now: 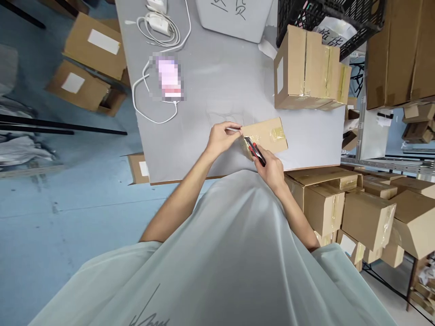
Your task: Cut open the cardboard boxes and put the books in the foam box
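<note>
A small taped cardboard box (267, 131) lies slightly askew on the grey table (200, 145), near its front edge. My right hand (270, 170) is wrapped round a black and red box cutter (257, 154), whose front end is at the box's taped left end. At the box's upper left corner, my left hand (222, 138) has its thumb and fingers closed on the cardboard edge. The cutter's blade is too small to make out. Clear tape (247, 144) shines beside the cutter.
Several cardboard boxes (299, 68) stand in a row at the table's back right, by a black crate (329, 18). A grey bin (234, 18) is at the back. Left of it lie a blurred phone (169, 78) and white cables (173, 36). More boxes (365, 217) are stacked at right.
</note>
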The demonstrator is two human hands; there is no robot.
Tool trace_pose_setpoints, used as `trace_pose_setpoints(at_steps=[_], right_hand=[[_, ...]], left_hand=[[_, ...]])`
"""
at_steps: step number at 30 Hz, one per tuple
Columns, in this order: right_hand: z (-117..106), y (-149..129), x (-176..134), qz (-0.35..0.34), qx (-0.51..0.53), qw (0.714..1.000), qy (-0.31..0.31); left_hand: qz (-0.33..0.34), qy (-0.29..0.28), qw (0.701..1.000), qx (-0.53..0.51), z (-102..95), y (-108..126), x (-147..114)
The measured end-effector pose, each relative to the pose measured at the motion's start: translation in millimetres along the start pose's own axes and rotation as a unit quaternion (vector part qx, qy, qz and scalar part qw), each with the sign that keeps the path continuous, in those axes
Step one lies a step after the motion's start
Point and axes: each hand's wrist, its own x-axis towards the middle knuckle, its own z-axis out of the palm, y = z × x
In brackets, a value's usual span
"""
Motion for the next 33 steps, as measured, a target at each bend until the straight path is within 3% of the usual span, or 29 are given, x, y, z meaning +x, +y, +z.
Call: trace_pose_setpoints(at_steps=[13,20,27,33], right_hand=[[-9,-35,-1,0.043,-0.148,0.987,-0.051],[-5,-62,-4,0.084,-0.255,0.958,-0.099],[-12,-71,-16,0.079,-0.286,0.946,-0.132],[-17,-69,-20,0.061,-0.285,0.949,-0.118]], left_hand=[[-0.005,-0.008,1.0,-0.018,0.6,0,-1],[-0.003,0.014,1.0,-0.011,6.9,3,-4],[0.002,0.026,0.999,0.023,11.6,1,-12],[0.012,0.046,0.998,0.045,24.1,4,-22]])
